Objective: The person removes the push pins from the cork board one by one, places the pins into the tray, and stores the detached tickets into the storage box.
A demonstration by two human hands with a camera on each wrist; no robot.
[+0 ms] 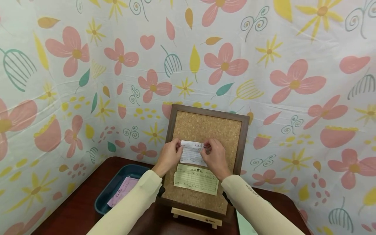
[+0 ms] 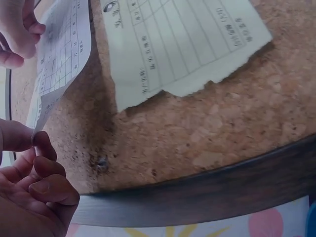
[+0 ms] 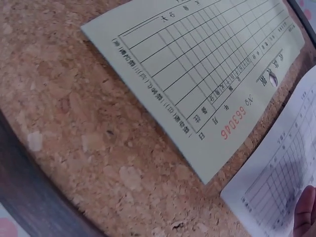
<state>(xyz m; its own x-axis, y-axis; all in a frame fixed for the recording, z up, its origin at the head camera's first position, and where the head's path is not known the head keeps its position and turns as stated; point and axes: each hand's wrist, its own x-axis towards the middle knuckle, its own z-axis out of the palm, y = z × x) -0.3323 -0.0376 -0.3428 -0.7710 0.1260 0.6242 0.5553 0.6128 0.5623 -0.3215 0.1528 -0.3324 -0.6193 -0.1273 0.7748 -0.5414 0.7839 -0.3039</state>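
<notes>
A white receipt slip (image 1: 191,153) is held against the middle of a framed cork board (image 1: 210,125). My left hand (image 1: 170,155) pinches the slip's left edge between thumb and finger; the left wrist view shows that edge bent away from the cork. At the upper right of the slip, my right hand (image 1: 215,156) grips with curled fingers; whether a small pin is also between them is hidden. Directly below, a pale yellow-green receipt (image 1: 195,181) with a torn side lies on the cork, with a pushpin (image 1: 198,169) at its top middle.
The board leans on a wooden stand (image 1: 195,217) on a dark red table (image 1: 79,192). To the left, a blue tray (image 1: 101,202) contains pink slips (image 1: 124,191). A pale green item (image 1: 245,225) lies partly under the right sleeve. Behind hangs a flowered curtain (image 1: 188,49).
</notes>
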